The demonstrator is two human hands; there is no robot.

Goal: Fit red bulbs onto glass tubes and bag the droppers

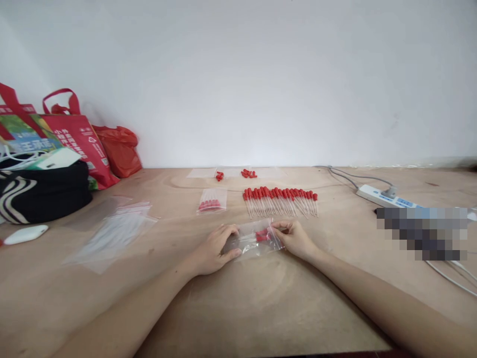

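The left hand (211, 252), half open, touched the clear bag (249, 244) — the right hand (295, 240) pinched its right end. Red-topped sticks (276, 193) lay just behind the bag.

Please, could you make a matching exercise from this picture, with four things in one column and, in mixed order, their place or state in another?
1. Left hand
2. Right hand
3. Power strip
4. Row of red-topped droppers

A. has a plug in it
B. pinches the zip bag at its red-lined end
C. fanned side by side beyond both hands
D. rests at the bag's other end

Pairs: 1-D, 2-B, 3-A, 4-C
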